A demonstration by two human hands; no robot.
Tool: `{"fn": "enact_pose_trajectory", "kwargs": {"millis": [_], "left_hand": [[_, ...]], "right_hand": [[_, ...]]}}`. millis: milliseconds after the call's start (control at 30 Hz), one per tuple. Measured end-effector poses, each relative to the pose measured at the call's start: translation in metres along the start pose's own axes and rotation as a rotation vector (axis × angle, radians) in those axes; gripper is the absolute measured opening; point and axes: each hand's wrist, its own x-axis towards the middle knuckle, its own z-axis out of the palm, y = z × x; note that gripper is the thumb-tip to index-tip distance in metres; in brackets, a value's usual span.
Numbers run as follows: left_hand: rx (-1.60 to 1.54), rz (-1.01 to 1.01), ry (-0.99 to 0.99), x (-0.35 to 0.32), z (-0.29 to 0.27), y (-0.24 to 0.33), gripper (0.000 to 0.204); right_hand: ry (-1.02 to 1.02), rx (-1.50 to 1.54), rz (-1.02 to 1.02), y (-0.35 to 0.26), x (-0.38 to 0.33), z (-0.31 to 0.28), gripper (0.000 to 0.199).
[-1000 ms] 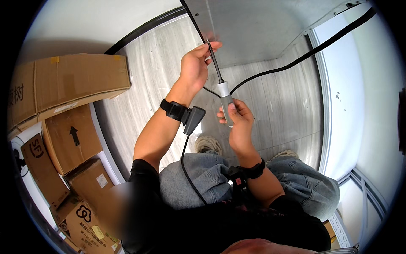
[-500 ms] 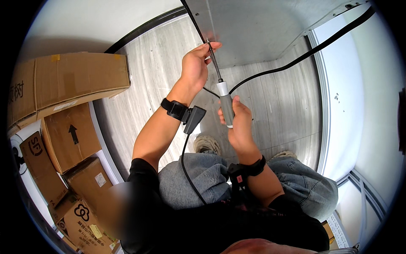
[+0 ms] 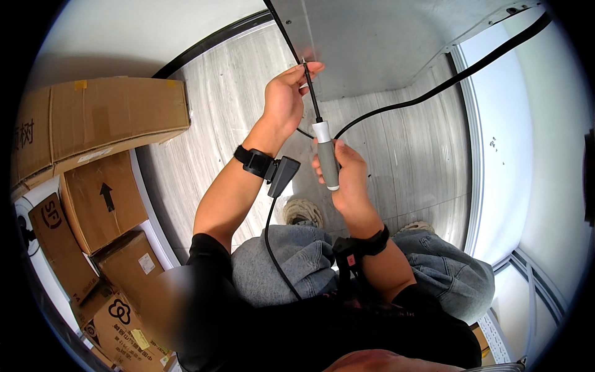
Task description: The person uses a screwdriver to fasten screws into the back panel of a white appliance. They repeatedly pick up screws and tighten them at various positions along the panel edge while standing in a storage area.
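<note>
My right hand is wrapped round the grey and white handle of a screwdriver, whose dark shaft points away from me, up and slightly left. At the shaft's far end, my left hand is closed, with thumb and fingers around the tip. A tiny light-coloured bit shows at the very tip, too small to name. Just beyond these fingertips stands a grey metal panel with a small dark hole or screw near its left edge. Whether the tip touches the panel I cannot tell.
A thick black cable curves across the right side, past the panel. Cardboard boxes are stacked on the left. Below lies a grey wood-look floor. A thin cable hangs from the device on my left wrist.
My right hand and the screwdriver's handle have shifted slightly left, so the shaft stands more upright. My left hand stays nearly in place at the tip.
</note>
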Motion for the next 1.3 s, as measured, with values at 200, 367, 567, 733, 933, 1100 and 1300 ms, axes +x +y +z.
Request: {"fn": "enact_pose_trajectory", "kwargs": {"millis": [200,367,567,733,933,1100,1300], "left_hand": [[0.001,-0.008,-0.011,0.000,-0.001,0.001,0.033],[0.038,-0.006,-0.006,-0.001,0.002,0.002,0.033],[0.042,0.002,-0.015,-0.001,-0.001,0.000,0.034],[0.054,-0.004,-0.004,-0.003,0.002,0.002,0.034],[0.032,-0.006,-0.009,-0.004,0.005,0.002,0.035],[0.049,-0.003,0.005,0.000,-0.002,-0.004,0.028],[0.005,-0.031,0.073,0.005,-0.004,-0.008,0.025]], "right_hand": [[0.096,-0.242,-0.068,0.003,0.000,0.009,0.036],[0.043,-0.087,-0.017,0.003,0.008,0.002,0.034],[0.033,-0.193,-0.042,-0.003,0.004,0.012,0.036],[0.037,-0.232,-0.080,-0.002,0.012,0.004,0.035],[-0.047,-0.114,0.009,-0.018,0.002,0.010,0.031],[0.055,-0.053,-0.019,-0.020,0.003,0.013,0.032],[0.240,-0.706,-0.542,0.018,0.009,-0.003,0.026]]}}
